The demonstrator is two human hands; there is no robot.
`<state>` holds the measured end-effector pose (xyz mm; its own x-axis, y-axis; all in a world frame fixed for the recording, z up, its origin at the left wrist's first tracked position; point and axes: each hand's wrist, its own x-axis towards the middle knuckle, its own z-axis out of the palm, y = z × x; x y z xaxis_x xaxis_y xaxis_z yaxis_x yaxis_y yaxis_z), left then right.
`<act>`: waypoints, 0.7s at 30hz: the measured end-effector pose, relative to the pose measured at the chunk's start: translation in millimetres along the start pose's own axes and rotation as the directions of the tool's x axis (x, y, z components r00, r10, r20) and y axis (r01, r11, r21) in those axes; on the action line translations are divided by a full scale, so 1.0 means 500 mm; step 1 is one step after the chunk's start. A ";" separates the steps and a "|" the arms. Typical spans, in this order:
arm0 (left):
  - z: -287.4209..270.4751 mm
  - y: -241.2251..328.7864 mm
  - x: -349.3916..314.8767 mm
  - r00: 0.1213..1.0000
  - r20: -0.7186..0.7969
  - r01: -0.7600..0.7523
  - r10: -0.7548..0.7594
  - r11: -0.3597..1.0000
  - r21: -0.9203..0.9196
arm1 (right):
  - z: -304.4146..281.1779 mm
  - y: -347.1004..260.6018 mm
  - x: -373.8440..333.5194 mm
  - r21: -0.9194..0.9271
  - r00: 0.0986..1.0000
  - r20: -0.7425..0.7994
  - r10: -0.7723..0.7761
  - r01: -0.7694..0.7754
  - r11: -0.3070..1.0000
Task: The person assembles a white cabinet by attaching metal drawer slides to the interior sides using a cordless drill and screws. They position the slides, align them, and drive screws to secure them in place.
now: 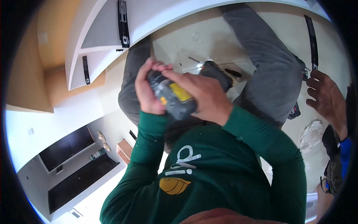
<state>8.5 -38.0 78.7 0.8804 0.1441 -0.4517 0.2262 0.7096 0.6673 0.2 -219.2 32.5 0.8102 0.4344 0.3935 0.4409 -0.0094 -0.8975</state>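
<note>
Between my hands, in front of my chest, is a grey cordless drill, its battery pack (169, 95) with a yellow label turned up toward me. My left hand (147, 87) is closed around the pack's left side. From the right, my right hand (209, 93) wraps the tool, its fingers reaching over the pack's top edge. Beyond my right hand the drill's dark rounded body (216, 74) shows; the handle between is hidden by that hand. The pack is slightly blurred.
White cabinet panel (100, 33) with black drawer slides (123, 24) stands at upper left. A small bit (194, 59) and dark tool (233, 72) lie on the tiles between my legs. At right, another person's hand (328, 97) meets a black rail (312, 41), near crumpled white plastic (312, 135).
</note>
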 end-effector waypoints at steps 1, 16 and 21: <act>-0.011 0.027 -0.002 0.994 -0.067 -0.078 0.084 0.994 0.082 | 0.011 0.000 0.022 0.003 0.999 0.032 -0.028 0.028 1.000; -0.096 0.166 0.003 0.868 -0.350 -0.214 0.352 0.901 0.377 | 0.155 0.136 0.183 0.197 0.921 0.072 -0.383 0.363 0.911; -0.062 0.136 0.035 0.817 -0.463 -0.137 0.345 0.895 0.425 | 0.154 0.168 0.179 0.186 0.941 0.109 -0.321 0.298 0.936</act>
<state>26.5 34.1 97.8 0.6042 0.6814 -0.4130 0.2591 0.3221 0.9105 80.0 -111.6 -22.8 0.5782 0.5101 0.6369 0.5824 0.2887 -0.7599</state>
